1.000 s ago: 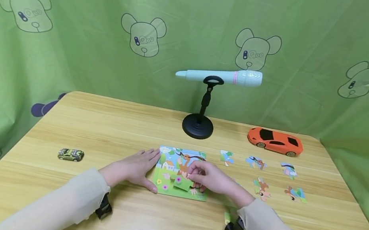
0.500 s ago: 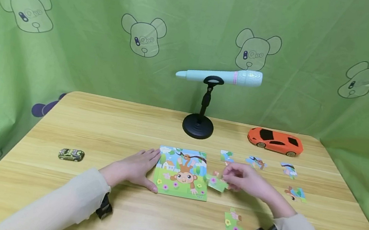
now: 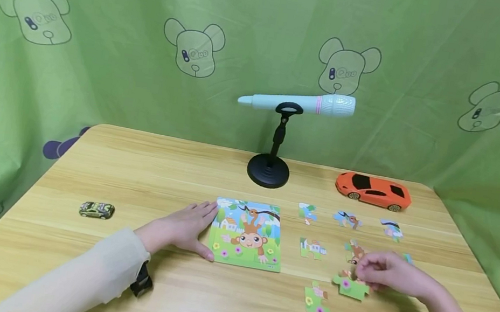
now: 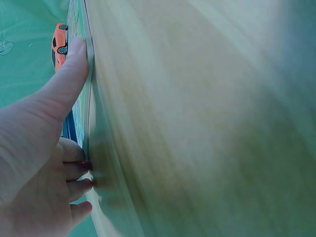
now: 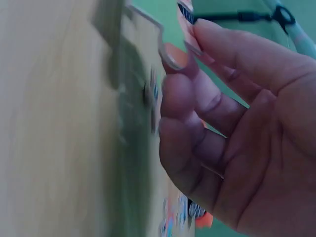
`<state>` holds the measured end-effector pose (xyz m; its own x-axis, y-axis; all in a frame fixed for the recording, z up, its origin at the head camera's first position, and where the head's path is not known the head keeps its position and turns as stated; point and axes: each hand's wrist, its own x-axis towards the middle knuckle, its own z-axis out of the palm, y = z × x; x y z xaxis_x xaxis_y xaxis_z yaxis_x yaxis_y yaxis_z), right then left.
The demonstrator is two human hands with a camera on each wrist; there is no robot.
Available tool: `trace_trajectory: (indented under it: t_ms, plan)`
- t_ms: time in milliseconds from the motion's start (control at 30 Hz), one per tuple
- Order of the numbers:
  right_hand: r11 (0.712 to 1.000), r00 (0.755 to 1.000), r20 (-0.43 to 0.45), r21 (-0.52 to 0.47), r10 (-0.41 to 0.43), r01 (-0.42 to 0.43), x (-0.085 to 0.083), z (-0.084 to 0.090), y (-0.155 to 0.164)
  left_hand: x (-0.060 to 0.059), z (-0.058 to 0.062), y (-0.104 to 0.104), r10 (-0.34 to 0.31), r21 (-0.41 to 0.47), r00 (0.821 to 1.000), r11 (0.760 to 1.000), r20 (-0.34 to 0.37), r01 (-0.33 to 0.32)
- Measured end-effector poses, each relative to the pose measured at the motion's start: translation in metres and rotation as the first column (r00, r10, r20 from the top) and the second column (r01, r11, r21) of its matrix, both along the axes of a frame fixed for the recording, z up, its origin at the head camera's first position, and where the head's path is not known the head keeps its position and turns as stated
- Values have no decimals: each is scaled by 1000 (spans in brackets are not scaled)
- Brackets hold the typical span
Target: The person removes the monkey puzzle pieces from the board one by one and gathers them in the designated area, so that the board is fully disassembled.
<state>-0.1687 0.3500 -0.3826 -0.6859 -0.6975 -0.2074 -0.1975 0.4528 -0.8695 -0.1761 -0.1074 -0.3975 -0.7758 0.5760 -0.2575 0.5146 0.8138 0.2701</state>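
Observation:
My left hand (image 3: 185, 226) lies with straight fingers along the left edge of a square picture board (image 3: 227, 253), which shows a monkey hanging from a branch. In the left wrist view the thumb (image 4: 69, 74) touches the board's side. Off to the right, my right hand (image 3: 390, 274) pinches a jigsaw piece (image 3: 351, 289) with green grass and a pink flower, held tilted close over the table. Just behind it lies a jigsaw piece with part of the monkey's face (image 3: 355, 250), partly covered by the fingers. Another piece at the right is mostly hidden behind the hand.
More loose jigsaw pieces lie right of the board, among them a house piece (image 3: 312, 248) and a yellow-flower piece (image 3: 317, 300). An orange toy car (image 3: 374, 192) and a microphone stand (image 3: 268, 171) are at the back. A small patterned toy car (image 3: 96, 209) sits far left.
My right hand has carried the pink-flower jigsaw piece from over the board rightward, out among the loose pieces. My left hand stays in place at the board's edge.

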Motion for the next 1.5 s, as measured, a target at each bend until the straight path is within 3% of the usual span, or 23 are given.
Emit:
trace_trajectory:
  t_ms: [333,833,967,1200,1500]
  plan:
    - [1000,990,141,6,27,-28,12,-12,28,-1,-1,0,2,-7,1000,1000,-3,-2]
    - [1000,991,134,29,-3,0,12,-15,28,-1,-1,1,6,-10,1000,1000,-1,-6]
    - [999,998,68,46,-17,14,10,-9,22,-1,0,1,8,-10,1000,1000,2,-8]
    - [993,984,-174,97,-49,66,2,8,-14,0,1,1,12,-9,1000,1000,9,-12]
    - [985,959,-282,156,-28,74,-17,10,-79,0,0,1,9,-14,1000,1000,3,-9]
